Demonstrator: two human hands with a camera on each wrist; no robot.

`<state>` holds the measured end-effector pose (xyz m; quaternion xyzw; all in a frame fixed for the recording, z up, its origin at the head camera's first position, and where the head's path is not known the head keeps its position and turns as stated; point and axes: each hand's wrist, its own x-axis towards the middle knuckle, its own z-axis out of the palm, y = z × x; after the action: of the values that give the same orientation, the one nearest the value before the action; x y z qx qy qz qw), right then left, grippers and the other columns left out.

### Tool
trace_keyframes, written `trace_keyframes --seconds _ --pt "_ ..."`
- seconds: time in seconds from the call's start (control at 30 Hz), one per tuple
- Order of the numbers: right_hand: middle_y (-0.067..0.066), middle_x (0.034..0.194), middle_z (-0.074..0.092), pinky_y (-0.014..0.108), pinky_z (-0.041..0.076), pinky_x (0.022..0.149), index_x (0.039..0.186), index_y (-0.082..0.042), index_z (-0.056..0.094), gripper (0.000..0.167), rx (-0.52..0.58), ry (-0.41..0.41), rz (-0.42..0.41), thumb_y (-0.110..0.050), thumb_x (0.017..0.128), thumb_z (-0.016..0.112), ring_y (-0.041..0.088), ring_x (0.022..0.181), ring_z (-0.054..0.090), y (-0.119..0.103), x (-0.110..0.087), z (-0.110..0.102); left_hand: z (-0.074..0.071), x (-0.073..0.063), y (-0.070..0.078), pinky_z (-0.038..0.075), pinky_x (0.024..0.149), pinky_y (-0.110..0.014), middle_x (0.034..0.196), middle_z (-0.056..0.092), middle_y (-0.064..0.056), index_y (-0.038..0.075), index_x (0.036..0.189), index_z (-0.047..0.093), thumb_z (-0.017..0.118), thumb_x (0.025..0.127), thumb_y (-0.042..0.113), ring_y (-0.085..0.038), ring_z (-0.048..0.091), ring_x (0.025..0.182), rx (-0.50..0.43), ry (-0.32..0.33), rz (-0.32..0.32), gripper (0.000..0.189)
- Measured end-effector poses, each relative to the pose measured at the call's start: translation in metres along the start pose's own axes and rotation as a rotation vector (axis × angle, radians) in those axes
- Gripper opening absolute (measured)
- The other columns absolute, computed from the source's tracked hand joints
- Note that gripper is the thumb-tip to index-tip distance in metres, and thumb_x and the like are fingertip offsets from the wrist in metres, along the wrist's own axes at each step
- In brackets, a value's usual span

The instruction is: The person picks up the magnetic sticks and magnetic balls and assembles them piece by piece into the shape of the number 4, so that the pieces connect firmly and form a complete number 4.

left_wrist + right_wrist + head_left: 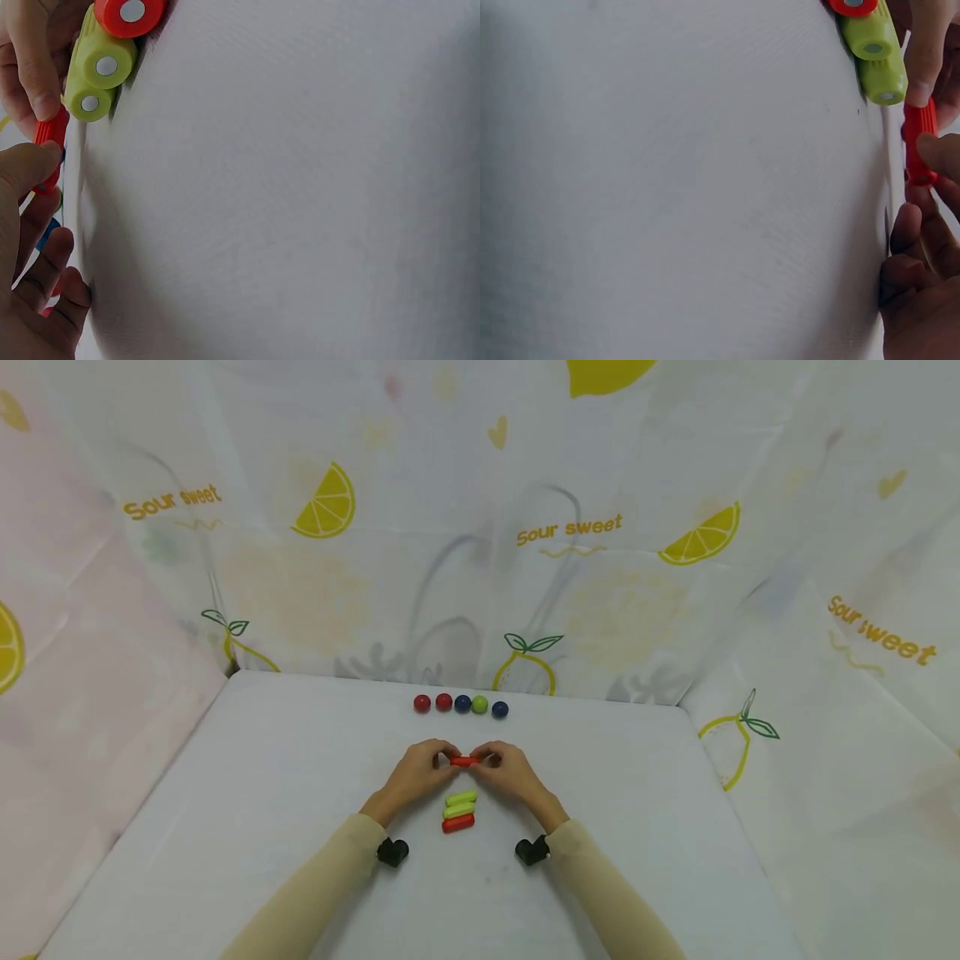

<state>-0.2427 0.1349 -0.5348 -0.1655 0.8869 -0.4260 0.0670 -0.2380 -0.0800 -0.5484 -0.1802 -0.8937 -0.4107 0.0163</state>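
Note:
Both hands hold one short red magnetic rod (pixel 465 761) between them, a hand at each end. My left hand (pixel 418 770) pinches its left end with thumb and fingers, and my right hand (pixel 514 773) pinches the right end. In the left wrist view the rod (pixel 49 146) shows ribbed sides under both thumbs. Just nearer to me lie a lime-green rod (pixel 461 797), a second lime-green rod (pixel 459 810) and a red rod (pixel 458 823), side by side. Silvery discs show in their ends in the wrist views.
Beyond the hands, a row of balls runs along the back of the white table (pixel 622 827): two red balls (pixel 422 703), a blue ball (pixel 462 703), a green ball (pixel 480 704) and another blue ball (pixel 500 710). Lemon-printed cloth (pixel 420 568) walls the back and sides.

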Motion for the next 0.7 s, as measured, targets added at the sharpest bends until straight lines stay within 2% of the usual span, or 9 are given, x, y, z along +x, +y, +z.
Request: trace_keyframes --seconds 0.27,0.5,0.7 --pt "0.005 0.1 0.074 0.024 0.046 0.074 0.108 -0.008 0.076 0.017 -0.01 0.005 -0.034 -0.018 0.094 0.075 0.01 0.08 0.056 0.003 0.002 -0.001 0.002 0.005 0.001 0.046 0.074 -0.03 0.101 0.072 -0.003 0.011 0.107 0.077 0.081 0.088 0.014 -0.014 0.054 0.081 0.045 -0.025 -0.026 0.019" --pt "0.005 0.099 0.075 0.022 0.045 0.07 0.108 -0.008 0.077 0.016 -0.002 0.011 -0.005 -0.017 0.094 0.076 0.009 0.077 0.055 0.003 0.004 0.0 0.003 0.009 -0.001 0.05 0.077 -0.032 0.101 0.072 -0.002 0.012 0.107 0.076 0.081 0.089 0.014 -0.012 0.057 0.082 0.065 -0.044 -0.031 0.019" --pt "0.004 0.1 0.073 0.022 0.043 0.068 0.109 -0.009 0.077 0.016 -0.003 0.015 0.016 -0.017 0.094 0.075 0.009 0.076 0.053 0.003 0.006 0.002 -0.002 0.012 -0.005 0.05 0.077 -0.031 0.104 0.071 -0.001 0.013 0.112 0.075 0.08 0.089 0.015 -0.013 0.057 0.084 0.062 -0.072 -0.02 0.023"
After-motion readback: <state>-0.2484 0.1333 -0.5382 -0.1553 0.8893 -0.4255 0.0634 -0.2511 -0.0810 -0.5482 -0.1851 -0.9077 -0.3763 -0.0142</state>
